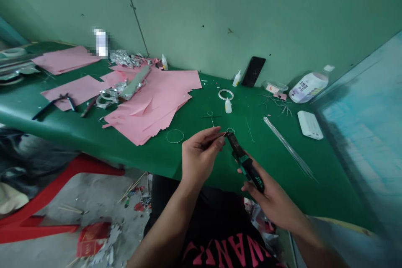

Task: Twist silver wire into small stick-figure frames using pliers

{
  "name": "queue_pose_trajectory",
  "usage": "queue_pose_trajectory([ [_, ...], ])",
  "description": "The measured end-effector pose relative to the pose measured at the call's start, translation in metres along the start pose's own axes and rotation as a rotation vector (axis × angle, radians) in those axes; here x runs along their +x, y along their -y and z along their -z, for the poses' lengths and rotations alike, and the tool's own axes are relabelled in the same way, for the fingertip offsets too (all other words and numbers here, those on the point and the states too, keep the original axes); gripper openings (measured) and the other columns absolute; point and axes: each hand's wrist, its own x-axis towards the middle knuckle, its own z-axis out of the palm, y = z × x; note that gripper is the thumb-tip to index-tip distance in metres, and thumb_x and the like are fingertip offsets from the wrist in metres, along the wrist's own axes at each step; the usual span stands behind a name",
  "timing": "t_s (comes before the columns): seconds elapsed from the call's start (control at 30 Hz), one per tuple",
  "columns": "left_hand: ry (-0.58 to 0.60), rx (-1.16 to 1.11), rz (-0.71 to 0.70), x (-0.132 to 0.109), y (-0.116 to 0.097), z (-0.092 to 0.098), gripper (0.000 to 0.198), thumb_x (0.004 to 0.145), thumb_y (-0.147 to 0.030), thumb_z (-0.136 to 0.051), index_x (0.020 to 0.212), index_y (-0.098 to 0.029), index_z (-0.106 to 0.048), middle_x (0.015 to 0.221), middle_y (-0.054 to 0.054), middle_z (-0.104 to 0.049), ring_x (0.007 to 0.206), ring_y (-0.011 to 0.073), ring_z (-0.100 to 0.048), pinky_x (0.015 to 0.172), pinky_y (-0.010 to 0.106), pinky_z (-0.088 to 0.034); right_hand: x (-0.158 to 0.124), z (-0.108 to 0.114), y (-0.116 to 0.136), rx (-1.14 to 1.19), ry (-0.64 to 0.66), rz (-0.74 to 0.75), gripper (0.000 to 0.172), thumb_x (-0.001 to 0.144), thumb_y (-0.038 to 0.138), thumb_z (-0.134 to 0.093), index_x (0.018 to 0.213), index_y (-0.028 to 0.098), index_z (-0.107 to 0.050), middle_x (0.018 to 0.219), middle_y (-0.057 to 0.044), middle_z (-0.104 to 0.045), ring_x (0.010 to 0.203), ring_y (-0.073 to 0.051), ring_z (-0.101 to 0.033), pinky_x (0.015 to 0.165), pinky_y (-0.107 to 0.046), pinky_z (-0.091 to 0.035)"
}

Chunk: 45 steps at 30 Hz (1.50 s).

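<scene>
My left hand (202, 153) is closed in a pinch on a thin wire near the table's front. My right hand (265, 188) is wrapped round black and green pliers (246, 167). The jaws of the pliers meet the wire just right of my left fingertips. A small wire loop (230, 130) shows right behind the jaws. Beyond my left hand lies a twisted wire piece (210, 114) with a round top and a crossbar. To the left, a wire ring (175, 136) rests flat on the green table (153, 155).
Pink paper sheets (157, 100) cover the left side, with other pliers (58, 102) beyond. A wire bundle (289, 146), white power bank (310, 124), bottle (310, 86) and black phone (253, 71) are at the right. Small glue bottles (228, 106) and a tape ring (226, 92) stand mid-table.
</scene>
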Motion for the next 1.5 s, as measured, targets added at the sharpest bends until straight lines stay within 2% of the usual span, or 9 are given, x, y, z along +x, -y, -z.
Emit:
queue_pose_trajectory([
  [0.27,0.034,0.081,-0.071,0.000,0.005,0.005,0.018,0.074,-0.017,-0.074,0.093,-0.018,-0.075,0.089,0.006,-0.078,0.084,0.0196,-0.074,0.077,0.030,-0.062,0.000,0.000,0.000,-0.019,-0.020,-0.004,0.057,0.097,0.042,-0.042,0.150,0.031,-0.025,0.152,-0.011,-0.039,0.113,-0.025,-0.062,0.093,-0.043,-0.054],
  [0.5,0.026,0.281,-0.137,0.000,0.004,0.009,0.016,0.078,-0.020,-0.071,0.093,-0.020,-0.077,0.091,0.007,-0.077,0.086,0.0212,-0.073,0.078,0.032,-0.061,0.001,-0.002,0.000,-0.154,-0.083,0.064,0.054,0.097,0.038,-0.040,0.149,0.031,-0.027,0.152,-0.010,-0.039,0.136,-0.029,-0.043,0.105,-0.050,-0.044],
  [0.7,0.024,0.330,-0.149,0.000,0.002,0.008,0.015,0.079,-0.021,-0.071,0.092,-0.019,-0.077,0.090,0.006,-0.077,0.085,0.0206,-0.073,0.078,0.031,-0.061,0.002,-0.002,-0.008,-0.298,-0.145,0.140,0.057,0.097,0.030,-0.039,0.151,0.034,-0.021,0.154,-0.007,-0.035,0.141,-0.027,-0.035,0.109,-0.051,-0.040],
  [0.83,0.036,0.328,-0.117,0.001,0.002,0.008,0.017,0.079,-0.021,-0.070,0.094,-0.018,-0.076,0.090,0.006,-0.077,0.087,0.0206,-0.073,0.079,0.029,-0.061,0.002,-0.001,-0.013,-0.447,-0.186,0.147,0.061,0.097,0.032,-0.039,0.153,0.031,-0.015,0.153,-0.010,-0.038,0.137,-0.031,-0.041,0.096,-0.048,-0.052],
  [0.97,0.044,0.330,-0.062,0.003,0.008,0.010,0.019,0.079,-0.018,-0.069,0.096,-0.017,-0.075,0.090,0.007,-0.077,0.088,0.0205,-0.073,0.078,0.029,-0.061,0.002,0.003,-0.009,-0.660,-0.237,0.142,0.055,0.098,0.042,-0.038,0.149,0.022,-0.028,0.142,-0.017,-0.050,0.118,-0.036,-0.059,0.070,-0.042,-0.060],
  [1.1,0.026,0.337,-0.008,0.005,0.014,0.012,0.019,0.077,-0.017,-0.069,0.095,-0.018,-0.075,0.088,0.006,-0.077,0.085,0.0206,-0.074,0.076,0.030,-0.062,0.004,0.006,0.001,-0.861,-0.262,0.146,0.051,0.098,0.049,-0.035,0.141,0.021,-0.039,0.129,-0.016,-0.060,0.091,-0.032,-0.070,0.043,-0.034,-0.053],
  [1.2,0.015,0.318,0.020,0.006,0.016,0.013,0.018,0.076,-0.017,-0.070,0.094,-0.018,-0.075,0.087,0.006,-0.077,0.085,0.0208,-0.074,0.076,0.031,-0.062,0.005,0.008,0.005,-0.966,-0.300,0.173,0.051,0.097,0.051,-0.035,0.137,0.020,-0.043,0.120,-0.016,-0.064,0.087,-0.031,-0.069,0.037,-0.030,-0.046],
  [1.33,0.007,0.286,0.041,0.006,0.017,0.013,0.018,0.075,-0.018,-0.070,0.093,-0.017,-0.075,0.086,0.007,-0.077,0.084,0.0218,-0.074,0.077,0.033,-0.062,0.007,0.010,0.008,-1.032,-0.355,0.204,0.047,0.098,0.049,-0.035,0.133,0.020,-0.046,0.116,-0.016,-0.065,0.095,-0.032,-0.066,0.043,-0.031,-0.045],
  [1.5,-0.019,0.236,0.056,0.008,0.020,0.012,0.018,0.074,-0.020,-0.072,0.092,-0.016,-0.075,0.087,0.008,-0.077,0.085,0.0223,-0.074,0.077,0.034,-0.062,0.011,0.012,0.006,-1.068,-0.368,0.264,0.047,0.099,0.048,-0.033,0.125,0.014,-0.052,0.109,-0.018,-0.067,0.094,-0.034,-0.065,0.077,-0.050,-0.046],
])
